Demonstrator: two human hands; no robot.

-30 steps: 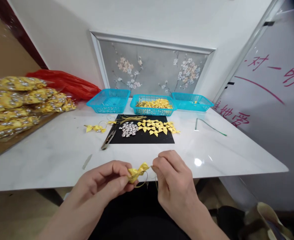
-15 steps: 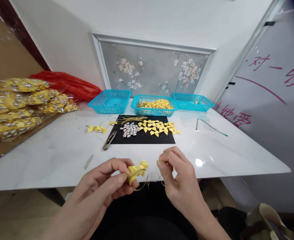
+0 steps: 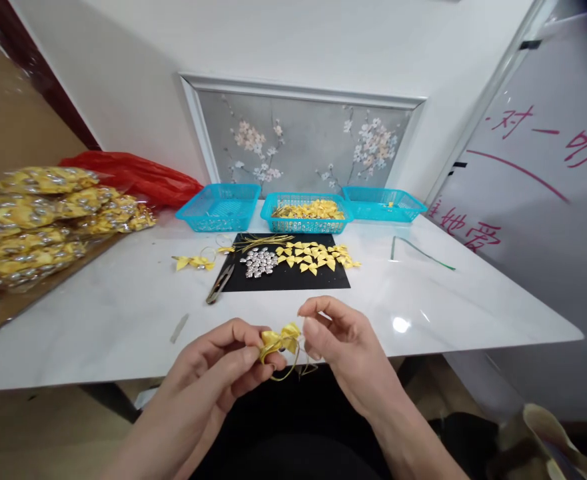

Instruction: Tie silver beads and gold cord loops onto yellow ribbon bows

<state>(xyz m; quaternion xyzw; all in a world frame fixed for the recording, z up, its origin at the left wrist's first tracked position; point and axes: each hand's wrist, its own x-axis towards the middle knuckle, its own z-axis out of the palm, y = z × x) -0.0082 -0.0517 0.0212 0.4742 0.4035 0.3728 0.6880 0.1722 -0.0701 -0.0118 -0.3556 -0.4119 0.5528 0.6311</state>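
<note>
My left hand [image 3: 218, 370] pinches a yellow ribbon bow [image 3: 279, 340] between thumb and fingers, just past the table's front edge. A thin gold cord [image 3: 293, 369] loops down from the bow. Close by on its right is my right hand [image 3: 346, 350], thumb and forefinger slightly apart, with nothing visible between them. Beyond the hands lies a black mat [image 3: 283, 281]. It carries a pile of silver beads [image 3: 260, 263], rows of small yellow bows [image 3: 313, 256] and a bundle of gold cords [image 3: 268, 241]. Thread snips [image 3: 219, 285] rest at the mat's left edge.
Three blue baskets stand at the back: left [image 3: 218, 212], middle [image 3: 306, 225] holding yellow bows, right [image 3: 386, 207]. Bagged yellow bows [image 3: 38, 220] pile up on the left beside a red plastic bag [image 3: 133, 177]. A green strip [image 3: 423, 255] lies on the right; strung bows [image 3: 193, 262] lie left of the mat.
My right hand has moved left towards the bow, and its thumb and forefinger have parted. My left hand keeps hold of the bow, shifted slightly right. The view has tilted a little.
</note>
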